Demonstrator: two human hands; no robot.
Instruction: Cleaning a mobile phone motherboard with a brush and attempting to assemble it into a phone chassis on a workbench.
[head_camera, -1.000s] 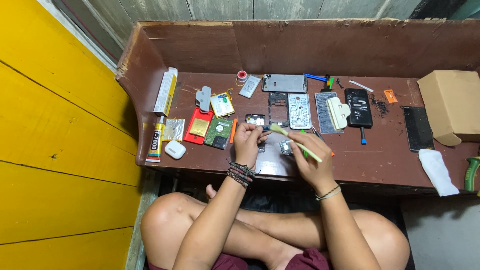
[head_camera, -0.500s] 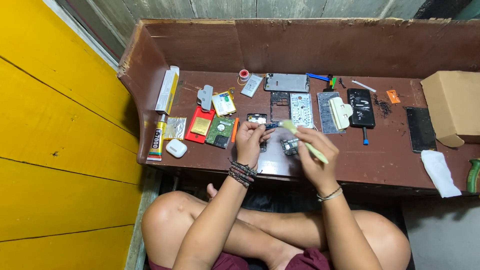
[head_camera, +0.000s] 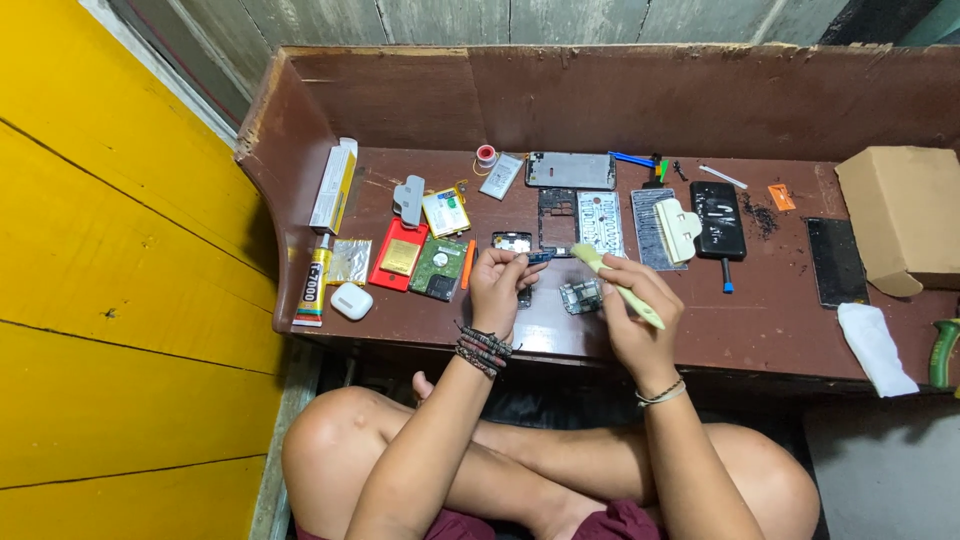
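Small blue circuit part — pinched in left hand fingertips, held just above the bench near its front edge, centre-left. Right hand is closed round a pale green brush, bristle end pointing at the part, nearly touching. Directly below on the bench: small dark circuit board. Further back, phone frame, black phone, battery. Left end: red tray, glue tube, white earbud case. Right end: cardboard box, white cloth. To brush well, I'd say: keep the pinch firm but at the part's edges, light short strokes away from connectors, w/ the part steady over the bench — not over the lap.
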